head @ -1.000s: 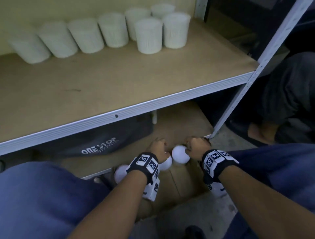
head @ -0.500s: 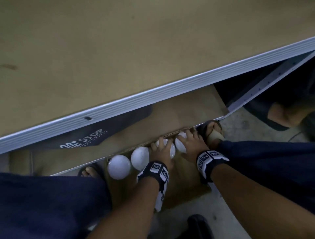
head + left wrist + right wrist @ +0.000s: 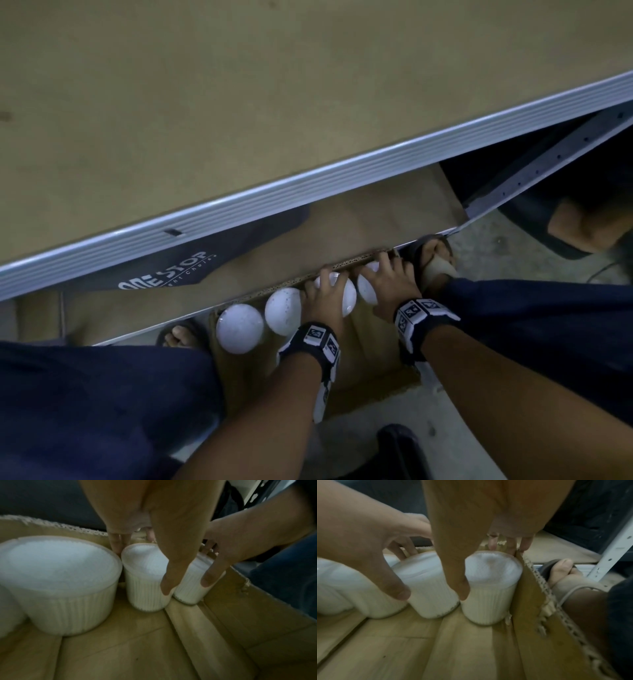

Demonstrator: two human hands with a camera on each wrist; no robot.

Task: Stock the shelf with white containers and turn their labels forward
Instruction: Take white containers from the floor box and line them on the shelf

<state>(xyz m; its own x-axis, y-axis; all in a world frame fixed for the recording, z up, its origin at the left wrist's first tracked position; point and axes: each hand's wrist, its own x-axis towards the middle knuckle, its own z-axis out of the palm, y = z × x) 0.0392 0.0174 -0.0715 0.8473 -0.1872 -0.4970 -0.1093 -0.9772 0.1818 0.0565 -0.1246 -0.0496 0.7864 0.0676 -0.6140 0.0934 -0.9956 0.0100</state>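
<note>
An open cardboard box sits on the floor between my feet, with a row of ribbed white containers along its far wall. My left hand grips one white container from above, thumb in front and fingers behind, as the left wrist view shows. My right hand grips the rightmost container in the box corner the same way. Two more containers stand free to the left. No label shows on any of them.
The brown shelf board with its metal front edge fills the upper view. A dark bag lies on the lower shelf behind the box. A perforated upright stands right. Sandalled feet flank the box.
The view has tipped down, so the containers standing on the shelf have left the picture. Both hands have settled lower over the two right-hand containers in the box.
</note>
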